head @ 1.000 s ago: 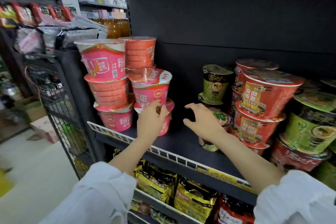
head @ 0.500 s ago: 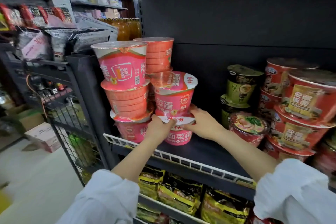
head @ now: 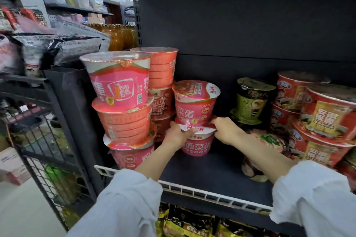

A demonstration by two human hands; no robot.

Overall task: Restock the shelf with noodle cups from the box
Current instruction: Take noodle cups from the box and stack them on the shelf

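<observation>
Two pink noodle cups stand stacked on the dark shelf [head: 221,171]. My left hand [head: 176,134] grips the left rim of the lower pink cup [head: 198,145]. My right hand [head: 226,128] grips its right rim, fingers curled over the lid. The upper pink cup [head: 194,102] rests on that lid. To the left rises a taller stack of pink and orange cups [head: 121,98], several high, with a second stack [head: 161,75] behind it. The box is not in view.
Green cups [head: 250,100] and red cups [head: 325,119] fill the shelf's right side, with a pink-lidded cup [head: 269,140] under my right forearm. A white wire rail [head: 212,193] lines the shelf front. Yellow packets [head: 185,221] sit below. A black wire rack [head: 48,140] stands left.
My hands moved from open and apart on the shelf to gripping both sides of the lower pink cup. The view has come closer to the stack.
</observation>
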